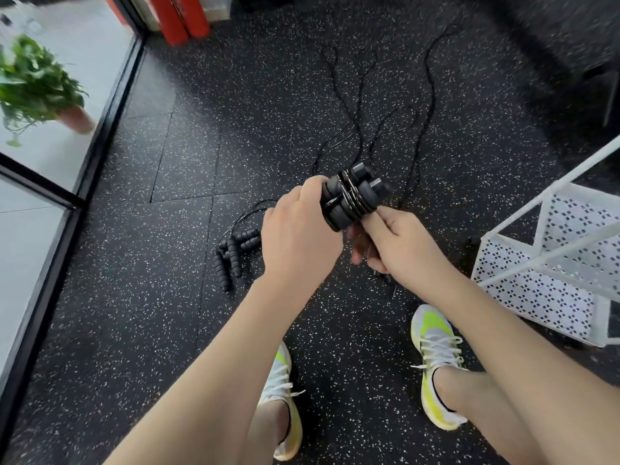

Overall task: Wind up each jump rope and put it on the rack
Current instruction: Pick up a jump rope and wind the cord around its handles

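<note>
We're holding the wound jump rope (350,196) up in front of us, above the speckled rubber floor (167,297): two black foam handles side by side w/ cord coils wrapped across the middle. Left hand (298,236) is gripping the near end of the bundle, fingers curled over it. Right hand (399,243) is pinching it from below, thumb pressing on the coils. Loose black cords (359,105) are trailing away on the floor beyond the hands. Two more handle pairs (235,253) are lying on the floor just left of the left hand. White perforated rack (536,280) is standing at the right, near the right shoe (432,357).
</note>
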`<action>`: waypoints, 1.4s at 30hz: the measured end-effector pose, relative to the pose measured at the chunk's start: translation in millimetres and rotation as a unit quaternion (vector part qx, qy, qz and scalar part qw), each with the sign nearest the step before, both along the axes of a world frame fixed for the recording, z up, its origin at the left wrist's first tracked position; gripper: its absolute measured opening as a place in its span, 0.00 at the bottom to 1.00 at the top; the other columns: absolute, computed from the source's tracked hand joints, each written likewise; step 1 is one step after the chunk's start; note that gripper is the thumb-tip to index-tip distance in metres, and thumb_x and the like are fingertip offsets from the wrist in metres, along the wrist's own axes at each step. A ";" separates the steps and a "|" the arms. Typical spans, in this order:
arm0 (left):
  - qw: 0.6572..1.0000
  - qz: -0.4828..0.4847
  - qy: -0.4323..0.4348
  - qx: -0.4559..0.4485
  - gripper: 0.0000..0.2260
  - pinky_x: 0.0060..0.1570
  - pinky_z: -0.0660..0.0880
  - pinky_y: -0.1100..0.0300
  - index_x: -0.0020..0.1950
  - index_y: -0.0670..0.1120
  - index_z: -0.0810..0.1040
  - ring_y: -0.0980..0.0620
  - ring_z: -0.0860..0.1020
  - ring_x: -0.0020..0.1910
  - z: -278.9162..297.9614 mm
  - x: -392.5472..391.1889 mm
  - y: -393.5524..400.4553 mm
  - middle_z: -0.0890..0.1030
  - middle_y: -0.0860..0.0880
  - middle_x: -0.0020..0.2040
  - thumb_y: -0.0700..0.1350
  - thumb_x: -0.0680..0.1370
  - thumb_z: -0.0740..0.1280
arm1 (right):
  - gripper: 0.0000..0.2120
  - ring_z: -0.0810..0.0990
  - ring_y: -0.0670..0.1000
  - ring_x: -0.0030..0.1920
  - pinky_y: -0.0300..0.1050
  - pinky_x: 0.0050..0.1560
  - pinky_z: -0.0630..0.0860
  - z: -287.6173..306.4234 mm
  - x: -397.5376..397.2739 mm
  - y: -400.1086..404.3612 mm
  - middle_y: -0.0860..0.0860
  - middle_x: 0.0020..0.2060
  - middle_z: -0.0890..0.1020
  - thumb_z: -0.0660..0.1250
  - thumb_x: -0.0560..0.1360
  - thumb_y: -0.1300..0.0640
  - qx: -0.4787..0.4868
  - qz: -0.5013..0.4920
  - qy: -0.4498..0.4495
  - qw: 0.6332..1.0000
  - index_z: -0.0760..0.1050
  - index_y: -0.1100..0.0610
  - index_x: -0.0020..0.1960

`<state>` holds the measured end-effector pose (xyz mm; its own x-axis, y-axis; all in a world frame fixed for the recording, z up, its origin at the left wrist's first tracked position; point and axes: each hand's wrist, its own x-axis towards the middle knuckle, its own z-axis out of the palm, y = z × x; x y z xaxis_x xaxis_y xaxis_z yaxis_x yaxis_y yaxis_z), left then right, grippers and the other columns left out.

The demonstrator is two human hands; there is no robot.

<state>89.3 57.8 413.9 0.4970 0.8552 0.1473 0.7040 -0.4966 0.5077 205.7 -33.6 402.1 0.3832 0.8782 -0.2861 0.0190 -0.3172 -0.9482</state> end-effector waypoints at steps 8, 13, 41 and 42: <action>0.994 0.041 0.097 0.004 0.16 0.49 0.69 0.50 0.61 0.51 0.73 0.43 0.78 0.50 -8.5 -2.0 7.1 0.80 0.50 0.50 0.44 0.75 0.68 | 0.20 0.72 0.42 0.20 0.32 0.26 0.67 15.5 -13.6 -5.0 0.40 0.21 0.77 0.52 0.86 0.53 -0.081 0.098 -0.198 0.972 0.77 0.60 0.43; 0.990 0.050 0.132 -0.016 0.12 0.50 0.72 0.48 0.56 0.49 0.70 0.41 0.78 0.50 -13.1 -3.0 8.3 0.78 0.48 0.50 0.43 0.75 0.67 | 0.17 0.73 0.42 0.19 0.33 0.24 0.66 22.0 -15.9 -7.0 0.40 0.22 0.79 0.53 0.86 0.54 -0.123 0.160 -0.212 0.956 0.75 0.59 0.45; 0.944 -0.256 0.112 0.176 0.15 0.41 0.68 0.52 0.55 0.49 0.79 0.45 0.76 0.40 -43.4 -6.9 -8.0 0.77 0.52 0.40 0.41 0.69 0.73 | 0.06 0.80 0.38 0.40 0.27 0.38 0.70 41.5 52.0 -21.4 0.38 0.37 0.84 0.81 0.66 0.49 -0.014 0.079 -0.270 0.960 0.85 0.44 0.41; 0.941 -0.268 0.100 0.178 0.15 0.41 0.69 0.51 0.54 0.49 0.79 0.45 0.76 0.40 -43.1 -6.4 -9.3 0.77 0.52 0.39 0.40 0.69 0.73 | 0.06 0.80 0.38 0.40 0.27 0.38 0.69 39.7 53.5 -21.4 0.38 0.37 0.84 0.81 0.67 0.49 -0.013 0.078 -0.261 0.962 0.85 0.44 0.41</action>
